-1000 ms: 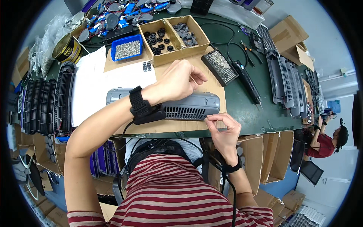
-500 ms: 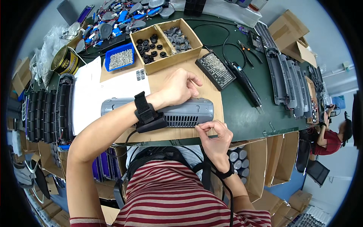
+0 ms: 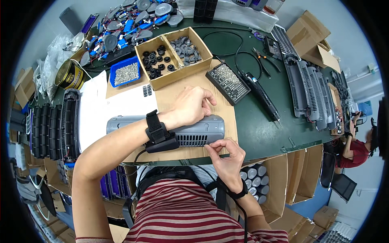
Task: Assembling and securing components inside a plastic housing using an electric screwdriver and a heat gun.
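Observation:
A long grey plastic housing (image 3: 198,128) with a slotted vent lies crosswise on a brown cardboard sheet (image 3: 229,121) at the table's near edge. My left hand (image 3: 190,106) reaches across it and lies over its far side, fingers bent and apart, nothing visible between them. The left forearm and a black wrist strap cover the housing's middle. At the near edge, just below the vent, my right hand (image 3: 229,158) pinches thumb and forefinger together. Whatever is between those fingertips is too small to make out.
Behind the housing stand a divided cardboard box (image 3: 178,77) of black and grey parts, a blue tray (image 3: 125,72) of screws and a black screw tray (image 3: 229,83). An electric screwdriver (image 3: 263,99) lies to the right. Black rollers (image 3: 50,129) stand left. Far right, another person (image 3: 356,152) works.
The whole view has shifted, so the table and its contents sit slightly lower in the picture. Both hands keep nearly the same places on the housing, the right fingers still pinched at its near edge.

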Available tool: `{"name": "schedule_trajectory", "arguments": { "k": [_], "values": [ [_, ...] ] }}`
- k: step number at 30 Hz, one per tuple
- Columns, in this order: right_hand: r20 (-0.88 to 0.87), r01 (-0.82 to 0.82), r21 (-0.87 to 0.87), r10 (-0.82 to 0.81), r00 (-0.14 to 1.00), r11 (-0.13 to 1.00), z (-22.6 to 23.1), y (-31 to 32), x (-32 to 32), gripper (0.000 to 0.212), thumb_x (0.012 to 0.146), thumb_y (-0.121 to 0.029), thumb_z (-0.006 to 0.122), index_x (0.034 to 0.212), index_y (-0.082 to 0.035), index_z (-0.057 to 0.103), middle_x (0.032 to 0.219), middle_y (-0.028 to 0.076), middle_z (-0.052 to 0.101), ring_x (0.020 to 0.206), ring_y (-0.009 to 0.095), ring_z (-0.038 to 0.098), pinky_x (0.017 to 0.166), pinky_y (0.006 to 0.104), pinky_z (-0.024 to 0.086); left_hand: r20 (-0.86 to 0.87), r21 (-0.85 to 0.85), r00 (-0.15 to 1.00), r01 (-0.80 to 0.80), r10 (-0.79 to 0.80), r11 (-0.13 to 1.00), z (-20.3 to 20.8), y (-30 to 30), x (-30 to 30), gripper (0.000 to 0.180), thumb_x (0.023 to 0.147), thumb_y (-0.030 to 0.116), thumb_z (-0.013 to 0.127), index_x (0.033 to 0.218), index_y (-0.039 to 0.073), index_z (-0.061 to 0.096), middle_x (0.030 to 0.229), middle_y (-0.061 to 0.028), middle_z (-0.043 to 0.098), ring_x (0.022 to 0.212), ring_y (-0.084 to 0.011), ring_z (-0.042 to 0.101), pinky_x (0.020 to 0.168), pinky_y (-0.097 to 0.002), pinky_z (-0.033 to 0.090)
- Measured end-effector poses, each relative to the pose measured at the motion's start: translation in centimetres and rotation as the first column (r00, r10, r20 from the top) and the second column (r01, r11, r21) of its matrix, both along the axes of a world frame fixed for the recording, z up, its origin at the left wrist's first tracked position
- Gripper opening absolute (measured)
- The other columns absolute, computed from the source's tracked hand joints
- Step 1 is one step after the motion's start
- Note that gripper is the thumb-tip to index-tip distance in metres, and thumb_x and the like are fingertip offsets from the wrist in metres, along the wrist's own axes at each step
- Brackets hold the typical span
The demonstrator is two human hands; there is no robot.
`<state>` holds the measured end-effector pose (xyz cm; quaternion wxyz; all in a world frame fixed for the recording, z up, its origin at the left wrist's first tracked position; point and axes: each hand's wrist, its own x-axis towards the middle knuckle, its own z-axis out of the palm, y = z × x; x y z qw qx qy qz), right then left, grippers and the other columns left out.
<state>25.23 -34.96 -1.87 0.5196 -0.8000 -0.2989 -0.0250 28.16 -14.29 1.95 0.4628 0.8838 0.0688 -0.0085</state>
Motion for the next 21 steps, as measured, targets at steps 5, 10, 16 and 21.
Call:
{"name": "schedule_trajectory", "arguments": {
  "k": [5,10,16,21],
  "values": [
    [0.019,-0.009,0.004,0.009,1.000,1.000,0.0,0.0,0.1,0.016,0.071,0.005,0.081,0.077,-0.002,0.067,0.069,0.004,0.064,0.061,0.011,0.058,0.059,0.0235,0.047,0.024,-0.005,0.999,0.033,-0.033,0.999,0.1,0.0,0.1,0.019,0.072,-0.006,0.069,0.089,0.000,0.074,0.075,-0.0152,0.073,0.071,-0.0211,0.073,0.068,-0.0320,0.056],
    [0.009,-0.023,0.006,0.023,1.000,1.000,0.1,0.0,0.2,0.017,0.070,0.005,0.081,0.076,-0.002,0.067,0.068,0.004,0.062,0.060,0.012,0.057,0.058,0.0239,0.047,0.070,0.026,0.994,0.077,-0.079,0.997,0.0,0.0,0.1,0.019,0.072,-0.007,0.067,0.090,-0.001,0.074,0.077,-0.0174,0.072,0.072,-0.0220,0.073,0.068,-0.0317,0.056],
    [-0.309,-0.173,0.072,0.187,0.933,0.982,1.4,-0.8,1.9,0.020,0.072,0.003,0.083,0.084,-0.001,0.067,0.075,0.003,0.067,0.067,0.008,0.060,0.065,0.0232,0.050,0.047,0.084,0.992,0.116,-0.120,0.990,0.5,0.3,-0.7,0.020,0.083,0.000,0.068,0.102,0.000,0.073,0.088,-0.0190,0.073,0.079,-0.0282,0.072,0.075,-0.0356,0.056],
    [0.010,0.143,-0.094,-0.143,0.990,0.985,3.6,-2.4,14.0,0.016,0.082,-0.008,0.075,0.093,0.001,0.068,0.082,0.009,0.068,0.077,0.018,0.064,0.076,0.0316,0.051,0.072,0.167,0.977,0.188,-0.202,0.968,3.1,0.7,-4.9,0.031,0.088,0.011,0.067,0.115,-0.004,0.066,0.105,-0.0243,0.068,0.095,-0.0373,0.067,0.085,-0.0411,0.053]
  ]
}}
